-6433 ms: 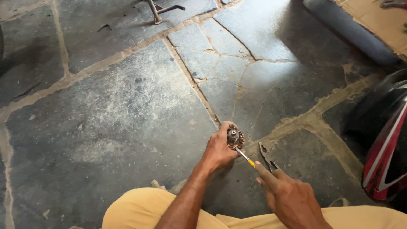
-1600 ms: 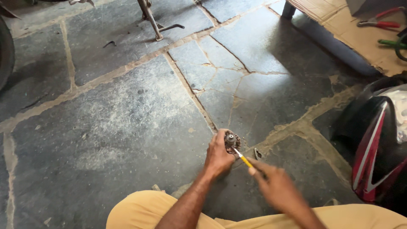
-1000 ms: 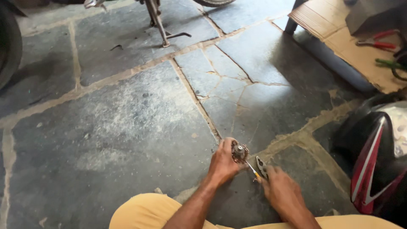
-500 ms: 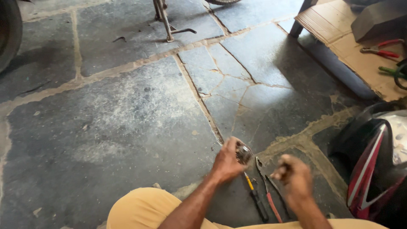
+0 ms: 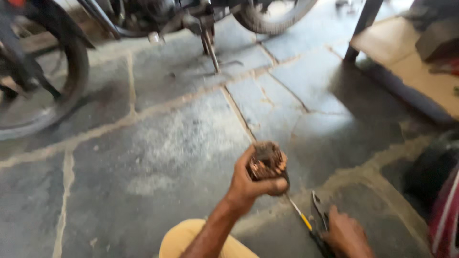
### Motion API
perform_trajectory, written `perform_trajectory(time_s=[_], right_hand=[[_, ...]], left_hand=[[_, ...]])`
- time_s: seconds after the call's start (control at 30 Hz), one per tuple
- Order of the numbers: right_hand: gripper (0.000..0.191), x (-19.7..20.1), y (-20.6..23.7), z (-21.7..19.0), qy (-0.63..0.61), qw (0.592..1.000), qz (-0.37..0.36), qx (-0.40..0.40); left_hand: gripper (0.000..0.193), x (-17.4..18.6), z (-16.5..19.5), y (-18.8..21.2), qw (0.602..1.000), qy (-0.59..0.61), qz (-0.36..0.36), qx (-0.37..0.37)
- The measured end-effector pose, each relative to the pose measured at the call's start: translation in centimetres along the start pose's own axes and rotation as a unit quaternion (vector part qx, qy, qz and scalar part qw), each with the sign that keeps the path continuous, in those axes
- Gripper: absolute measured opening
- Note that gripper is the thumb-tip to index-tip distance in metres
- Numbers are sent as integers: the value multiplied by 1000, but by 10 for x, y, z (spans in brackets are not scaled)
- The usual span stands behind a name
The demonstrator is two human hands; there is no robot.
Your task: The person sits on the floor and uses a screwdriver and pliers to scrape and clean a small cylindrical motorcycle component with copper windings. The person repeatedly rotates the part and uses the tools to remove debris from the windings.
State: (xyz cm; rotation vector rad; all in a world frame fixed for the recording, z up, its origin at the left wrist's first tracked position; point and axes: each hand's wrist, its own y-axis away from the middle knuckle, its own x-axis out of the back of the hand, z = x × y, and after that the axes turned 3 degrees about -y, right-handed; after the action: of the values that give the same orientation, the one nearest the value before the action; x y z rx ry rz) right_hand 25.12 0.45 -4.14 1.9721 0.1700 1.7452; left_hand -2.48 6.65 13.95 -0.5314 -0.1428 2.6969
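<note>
Head view, looking down at a stone slab floor [image 5: 158, 157]. Left hand [image 5: 248, 184] up off the ground, fingers clenched around a small round motor part with copper windings [image 5: 267, 161], thumb wrapped under it. Right hand [image 5: 346, 234] low at the bottom edge, resting on the floor right by a yellow-handled screwdriver [image 5: 300, 217] and a pair of pliers [image 5: 318, 217]; can't tell if those fingers are actually gripping anything, too blurry. Tan trouser knee [image 5: 191, 241] below. Motorcycle [image 5: 158, 14] parked up top on its stand, rear wheel [image 5: 38, 91] at left. Low wooden bench [image 5: 406, 62] off to the right.
</note>
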Motion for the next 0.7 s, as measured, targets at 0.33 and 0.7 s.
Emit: perform_trajectory(time_s=[0.33,0.7], right_hand=[[51,11,-24,-16,-693,692,-167,-115],[65,-23,12,-49,-691,692,-134,157]], left_hand=[[58,16,-43,1,970,-140,196,-16],[53,17,-77,-22,872,-412,261,-39]])
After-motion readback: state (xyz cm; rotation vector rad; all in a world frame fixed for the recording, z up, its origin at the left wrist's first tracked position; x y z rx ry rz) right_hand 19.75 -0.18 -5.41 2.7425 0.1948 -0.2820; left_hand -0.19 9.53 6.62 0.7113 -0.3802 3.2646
